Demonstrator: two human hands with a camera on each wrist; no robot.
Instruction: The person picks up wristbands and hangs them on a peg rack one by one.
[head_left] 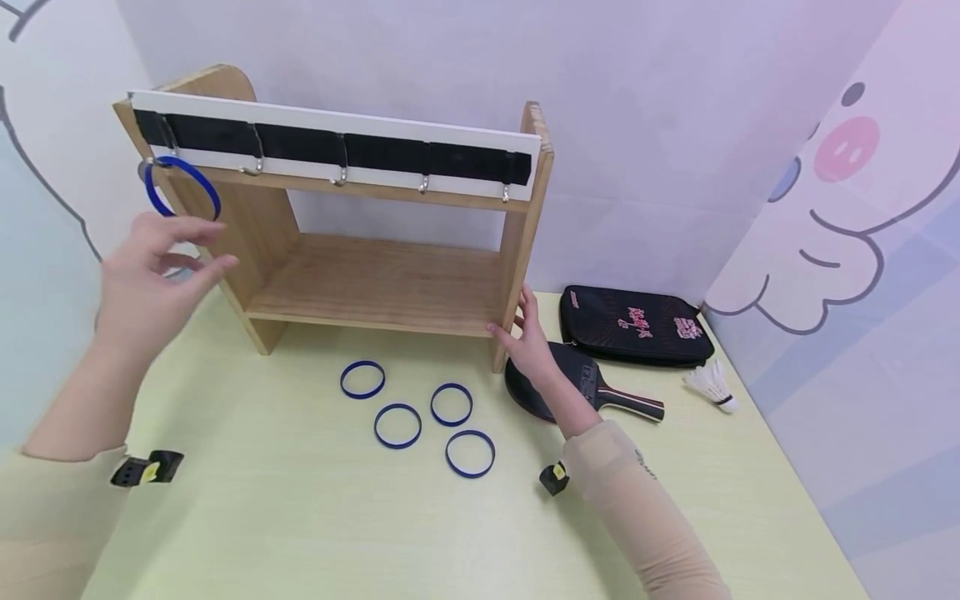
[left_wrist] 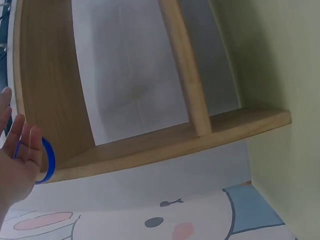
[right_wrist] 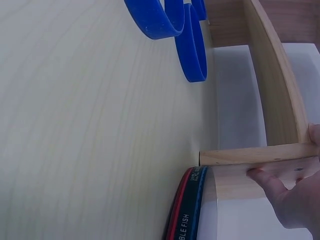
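A blue ring (head_left: 212,190) hangs at the leftmost hook of the wooden shelf (head_left: 390,279). Just below it is my left hand (head_left: 150,267), thumb and fingertips apart with no ring pinched between them. The left wrist view has the fingers loosely extended, overlapping the blue ring (left_wrist: 51,162). My right hand (head_left: 531,343) grips the lower right side panel of the shelf, thumb on the inner side and fingers round the outside. From the right wrist, the hand (right_wrist: 297,200) holds the panel's edge (right_wrist: 260,154).
Several blue rings lie on the table, one ring (head_left: 470,476) nearest the front. Four-slot-like black strip (head_left: 300,143) carries several metal hooks. Right of the shelf are a table tennis paddle (head_left: 632,403), a black case (head_left: 637,325) and a shuttlecock (head_left: 711,385).
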